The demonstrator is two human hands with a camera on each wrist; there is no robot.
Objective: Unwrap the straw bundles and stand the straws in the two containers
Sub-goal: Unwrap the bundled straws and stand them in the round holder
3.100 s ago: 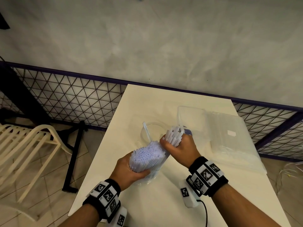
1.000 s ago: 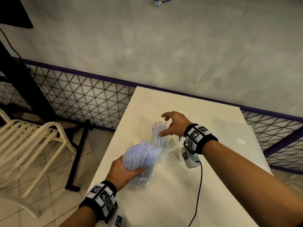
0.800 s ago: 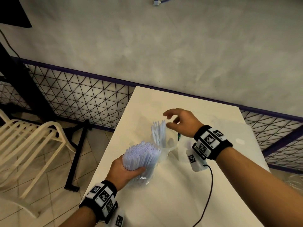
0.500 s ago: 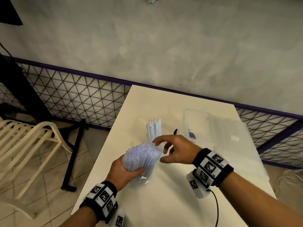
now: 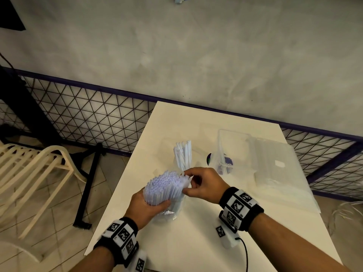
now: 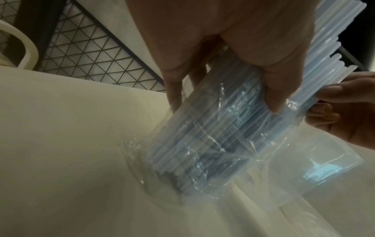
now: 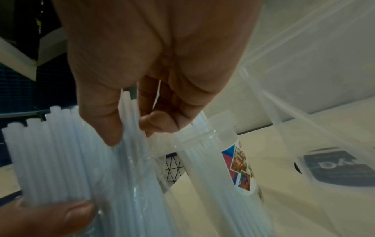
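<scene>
My left hand (image 5: 146, 208) grips a thick bundle of pale blue-white straws (image 5: 165, 186), which stands tilted on the white table (image 5: 196, 242) inside its clear plastic wrapper (image 6: 202, 152). The right hand (image 5: 200, 184) pinches a few straws (image 7: 129, 121) at the bundle's right top edge between thumb and fingers. Just behind stands a clear round container (image 5: 183, 163) with several straws upright in it. A second clear container (image 5: 225, 160) with a dark label stands to its right; I cannot tell what it holds.
Flat clear plastic packs (image 5: 279, 169) lie at the table's right side. A cream plastic chair (image 5: 33, 173) and a black stand (image 5: 86, 189) are on the floor to the left. A wire-mesh fence (image 5: 88, 114) and grey wall run behind the table.
The right hand left the round container, where it had set straws, and came back to the bundle, now pinching a few straws at its top. The left hand kept its hold.
</scene>
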